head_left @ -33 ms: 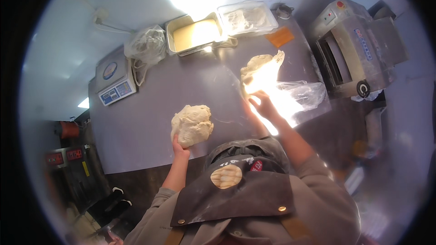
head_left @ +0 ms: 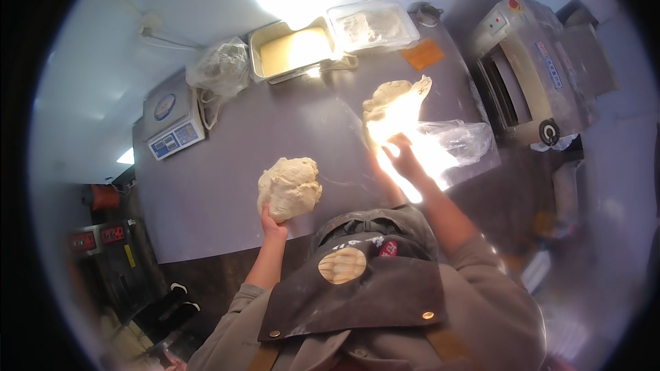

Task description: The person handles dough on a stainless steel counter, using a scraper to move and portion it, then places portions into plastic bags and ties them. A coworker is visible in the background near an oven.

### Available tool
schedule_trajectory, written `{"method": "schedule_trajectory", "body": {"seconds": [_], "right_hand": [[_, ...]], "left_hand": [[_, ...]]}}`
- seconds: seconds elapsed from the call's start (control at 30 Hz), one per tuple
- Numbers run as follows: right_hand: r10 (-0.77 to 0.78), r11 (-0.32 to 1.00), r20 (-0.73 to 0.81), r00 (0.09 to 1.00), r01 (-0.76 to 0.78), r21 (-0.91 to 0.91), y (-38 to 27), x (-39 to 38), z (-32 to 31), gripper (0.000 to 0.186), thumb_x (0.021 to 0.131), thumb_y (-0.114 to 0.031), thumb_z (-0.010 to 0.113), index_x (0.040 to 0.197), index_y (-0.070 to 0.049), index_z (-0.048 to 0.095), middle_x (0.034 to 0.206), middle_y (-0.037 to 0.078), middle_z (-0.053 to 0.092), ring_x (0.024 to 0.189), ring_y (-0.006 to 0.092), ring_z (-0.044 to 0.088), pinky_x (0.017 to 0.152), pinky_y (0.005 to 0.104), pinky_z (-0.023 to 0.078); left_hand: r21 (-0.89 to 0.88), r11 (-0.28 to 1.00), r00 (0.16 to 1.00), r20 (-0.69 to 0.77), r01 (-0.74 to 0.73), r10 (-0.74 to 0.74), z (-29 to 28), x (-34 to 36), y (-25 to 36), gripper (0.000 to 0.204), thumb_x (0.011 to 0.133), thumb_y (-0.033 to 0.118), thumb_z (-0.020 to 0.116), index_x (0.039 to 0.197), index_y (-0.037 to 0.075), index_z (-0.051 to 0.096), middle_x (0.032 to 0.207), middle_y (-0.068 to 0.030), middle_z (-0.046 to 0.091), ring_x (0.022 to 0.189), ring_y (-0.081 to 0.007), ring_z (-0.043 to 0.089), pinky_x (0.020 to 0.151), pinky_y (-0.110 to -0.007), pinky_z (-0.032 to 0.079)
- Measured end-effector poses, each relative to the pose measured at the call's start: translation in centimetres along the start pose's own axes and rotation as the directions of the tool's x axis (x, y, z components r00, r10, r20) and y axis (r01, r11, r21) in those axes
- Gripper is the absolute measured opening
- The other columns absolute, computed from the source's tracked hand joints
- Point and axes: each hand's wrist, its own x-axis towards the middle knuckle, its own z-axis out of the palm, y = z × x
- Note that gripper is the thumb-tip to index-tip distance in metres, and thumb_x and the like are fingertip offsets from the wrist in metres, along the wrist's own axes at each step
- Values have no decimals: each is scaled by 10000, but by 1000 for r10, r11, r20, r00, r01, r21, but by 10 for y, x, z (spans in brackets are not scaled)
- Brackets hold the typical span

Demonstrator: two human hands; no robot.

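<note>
Fingers of the left hand [head_left: 273,222] are curled under a large dough lump [head_left: 289,187], which is held up near the front edge of the grey worktable [head_left: 220,192]. Fingers of the right hand [head_left: 401,155] are spread over a second dough piece [head_left: 392,104] lying in bright glare beside clear plastic wrap [head_left: 454,141]. Open tabletop is left between the two pieces. Along the back edge, a weighing scale [head_left: 172,127], a knotted plastic bag [head_left: 220,69], a metal tray [head_left: 292,49] and a clear tub [head_left: 372,25] are lined up. An orange square label [head_left: 422,54] is seen by a steel machine [head_left: 533,69] on the right.
</note>
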Motion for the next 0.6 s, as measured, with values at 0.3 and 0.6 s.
{"method": "schedule_trajectory", "body": {"seconds": [0.3, 0.6], "right_hand": [[646, 441, -614, 453, -878, -184, 107, -13, -142, 830, 759, -358, 879, 1488, -155, 539, 1546, 195, 434, 1412, 397, 433, 1169, 506, 389], [788, 380, 117, 605, -627, 680, 184, -39, -139, 362, 792, 18, 689, 1144, -39, 625, 798, 42, 654, 583, 109, 573, 491, 287, 430]], "left_hand": [[62, 960, 912, -335, 274, -238, 14, -57, -78, 432, 1001, 480, 642, 1261, 138, 595, 1109, -37, 652, 942, -188, 632, 893, -407, 535], [717, 677, 884, 194, 169, -426, 210, -63, -213, 499, 987, 439, 680, 1364, 138, 552, 1230, -99, 649, 1096, -179, 626, 922, -467, 533]]}}
